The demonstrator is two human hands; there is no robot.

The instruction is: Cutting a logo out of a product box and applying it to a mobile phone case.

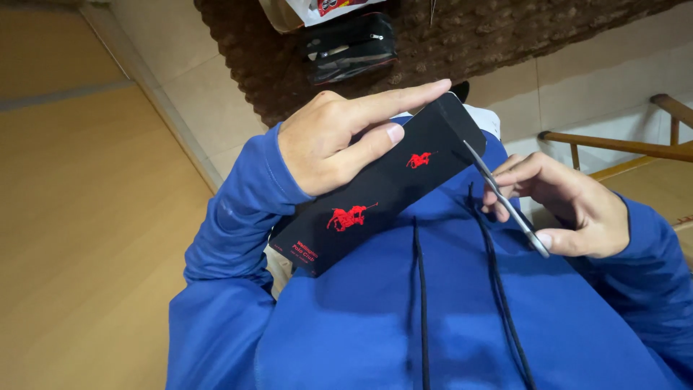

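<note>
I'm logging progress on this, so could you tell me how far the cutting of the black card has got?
Barely started. The left hand holds the black card up, tilted. The right hand has the scissors with their tips at the card's far edge. No cut line shows and no piece is off, so nearly all the cutting is left.
</note>
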